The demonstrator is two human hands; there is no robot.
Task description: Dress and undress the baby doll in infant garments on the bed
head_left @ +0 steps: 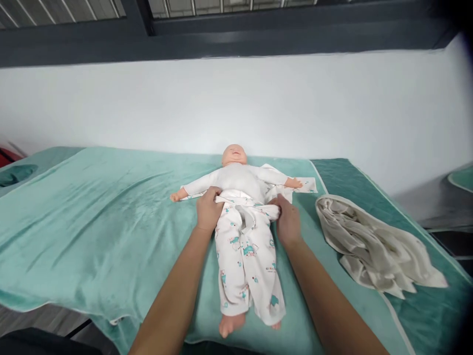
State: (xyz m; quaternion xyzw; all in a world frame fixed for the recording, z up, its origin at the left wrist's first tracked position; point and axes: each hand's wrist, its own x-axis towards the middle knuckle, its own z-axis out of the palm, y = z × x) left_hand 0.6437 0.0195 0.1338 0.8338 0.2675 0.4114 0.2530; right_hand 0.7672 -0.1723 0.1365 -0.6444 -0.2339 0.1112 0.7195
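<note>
A baby doll [236,175] lies on its back on the bed, head toward the wall and arms spread. White printed trousers [246,256] cover its legs, leaving the feet bare. At the waistband, my left hand [210,209] pinches the cloth on the left side. Opposite it, my right hand [287,217] grips the bunched waistband on the right. An opening shows at the front of the trousers between both hands. Under the doll's right-hand arm lies a printed white garment [308,185], mostly hidden by the body.
A crumpled off-white cloth [377,246] rests to the right of the doll. The green bed cover [111,222] spreads widely on the left, and its front edge hangs down. Behind the bed rises a white wall [185,108] below a dark window frame [295,32].
</note>
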